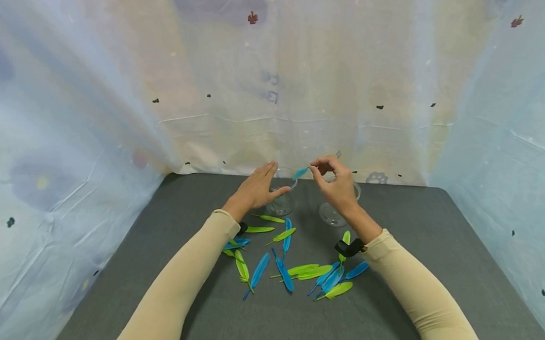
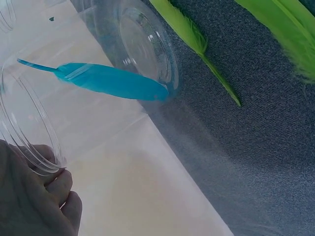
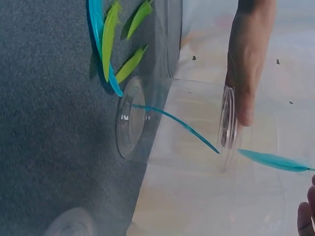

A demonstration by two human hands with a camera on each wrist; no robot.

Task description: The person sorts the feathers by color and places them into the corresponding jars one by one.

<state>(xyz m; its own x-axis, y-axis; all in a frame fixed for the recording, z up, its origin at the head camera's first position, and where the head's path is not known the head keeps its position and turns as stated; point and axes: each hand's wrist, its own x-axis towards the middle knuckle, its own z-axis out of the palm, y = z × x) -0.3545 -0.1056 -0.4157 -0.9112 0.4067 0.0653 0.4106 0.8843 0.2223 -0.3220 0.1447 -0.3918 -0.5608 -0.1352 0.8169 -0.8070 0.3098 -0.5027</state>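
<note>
My left hand (image 1: 255, 188) holds a clear jar (image 1: 281, 208) around its mouth, thumb on the near side and fingers on the far side. Inside that jar leans a blue feather (image 2: 110, 82), its quill toward the opening. Between thumb and fingertips, my right hand (image 1: 338, 187) pinches another blue feather (image 1: 301, 173) by one end. The held feather's free tip is beside the jar's rim (image 3: 229, 130) in the right wrist view. A second clear jar (image 1: 332, 215) stands just behind and below the right hand, partly hidden by it.
Several loose feathers lie on the grey table (image 1: 229, 320) between the forearms, such as a green feather (image 1: 242, 266) and a blue feather (image 1: 260, 270). More overlap near the right wrist. A patterned curtain (image 1: 304, 65) hangs behind the table and at both sides.
</note>
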